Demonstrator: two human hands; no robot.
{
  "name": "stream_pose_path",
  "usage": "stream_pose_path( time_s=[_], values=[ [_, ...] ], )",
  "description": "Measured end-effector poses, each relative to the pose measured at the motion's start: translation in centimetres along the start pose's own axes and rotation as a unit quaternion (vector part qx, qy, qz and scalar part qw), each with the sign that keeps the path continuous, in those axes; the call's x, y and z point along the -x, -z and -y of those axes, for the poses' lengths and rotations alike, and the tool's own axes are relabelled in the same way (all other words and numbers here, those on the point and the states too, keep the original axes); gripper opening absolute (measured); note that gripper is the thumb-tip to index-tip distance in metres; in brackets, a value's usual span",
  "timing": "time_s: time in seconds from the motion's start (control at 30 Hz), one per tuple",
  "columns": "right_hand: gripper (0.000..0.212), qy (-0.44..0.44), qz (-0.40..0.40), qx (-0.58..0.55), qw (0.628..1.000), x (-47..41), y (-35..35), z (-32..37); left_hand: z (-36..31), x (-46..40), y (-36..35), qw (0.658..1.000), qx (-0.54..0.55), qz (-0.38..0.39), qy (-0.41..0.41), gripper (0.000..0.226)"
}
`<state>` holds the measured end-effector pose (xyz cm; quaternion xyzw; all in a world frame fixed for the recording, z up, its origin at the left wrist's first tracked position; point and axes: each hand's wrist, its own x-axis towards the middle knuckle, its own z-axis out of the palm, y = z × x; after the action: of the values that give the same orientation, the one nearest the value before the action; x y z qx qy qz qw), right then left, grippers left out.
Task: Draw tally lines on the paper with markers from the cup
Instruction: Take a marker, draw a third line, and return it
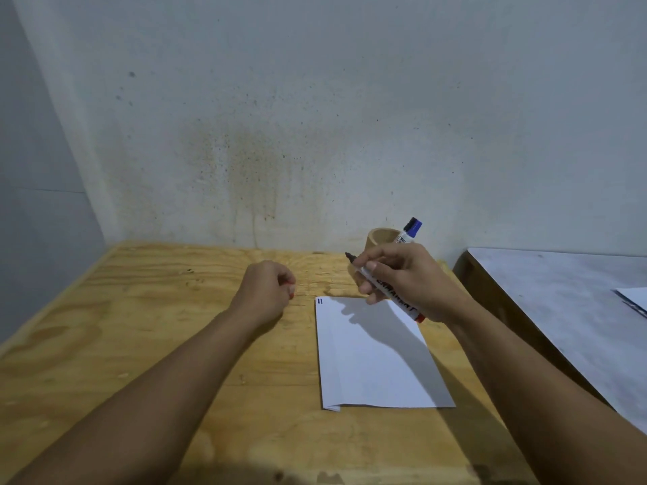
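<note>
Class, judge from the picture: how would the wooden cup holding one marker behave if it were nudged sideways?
The cup looks short and wide, so it would probably slide rather than tip. The blue-capped marker leans out past the rim, so it might rattle or shift. The cup appears to be solid wood, likely not fragile.

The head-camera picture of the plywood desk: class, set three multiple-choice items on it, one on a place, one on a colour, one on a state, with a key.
1. Where does the round wooden cup stand?
A. beyond the white sheet of paper, near the wall
B. on the paper
C. at the desk's near edge

2. What colour is the cap of the marker standing in the cup?
A. green
B. blue
C. yellow

3. The marker in the right hand is:
A. capped
B. uncapped, tip bare
C. lying on the desk

Key: 1 A, the cup sits behind the paper's far edge. 2 B, a blue cap rises above the rim. 3 B, the dark tip of the held white-barrelled marker shows.
</note>
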<state>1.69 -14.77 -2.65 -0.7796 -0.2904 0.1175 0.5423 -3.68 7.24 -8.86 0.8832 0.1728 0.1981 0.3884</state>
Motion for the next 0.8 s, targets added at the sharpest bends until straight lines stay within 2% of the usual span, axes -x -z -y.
stream_pose_path(
  time_s=[0.07, 0.13, 0.27, 0.37, 0.43, 0.53, 0.63, 0.73, 0.8],
  values=[
    [0.028, -0.042, 0.026, -0.133, 0.990, 0.1, -0.2, -0.3, 0.4, 0.0, -0.1, 0.999, -0.037, -0.004, -0.035, 0.014],
    [0.037, -0.070, 0.042, -0.255, 0.964, 0.2, -0.4, -0.6, 0.7, -0.1, -0.4, 0.996, -0.059, 0.001, -0.065, 0.018],
    [0.040, -0.063, 0.058, -0.336, 0.938, 0.1, -1.1, -1.1, 1.1, -0.1, -1.0, 0.992, -0.084, 0.003, -0.089, 0.028],
    [0.053, -0.027, 0.053, -0.329, 0.942, -0.1, -1.6, -1.9, 1.3, 0.4, -1.2, 0.992, -0.090, -0.002, -0.093, 0.047],
    [0.045, -0.034, 0.015, -0.313, 0.949, -0.6, -2.1, -2.4, 1.3, 1.1, -1.2, 0.990, -0.089, -0.029, -0.103, 0.056],
    [0.031, -0.042, -0.058, -0.216, 0.974, -1.3, -3.2, -3.3, 0.9, 2.3, -1.1, 0.973, -0.107, -0.097, -0.178, 0.037],
    [0.018, -0.046, -0.082, -0.175, 0.980, -1.7, -4.4, -3.9, 0.6, 3.7, -1.4, 0.977, -0.064, -0.033, -0.201, 0.022],
    [0.003, -0.049, -0.094, -0.158, 0.982, -2.2, -5.3, -4.3, 1.0, 4.3, -1.9, 0.977, -0.055, 0.041, -0.200, 0.029],
    [0.008, -0.044, -0.118, -0.110, 0.986, -2.7, -5.6, -4.6, 1.3, 4.4, -2.1, 0.976, -0.067, 0.047, -0.201, 0.032]
  ],
)
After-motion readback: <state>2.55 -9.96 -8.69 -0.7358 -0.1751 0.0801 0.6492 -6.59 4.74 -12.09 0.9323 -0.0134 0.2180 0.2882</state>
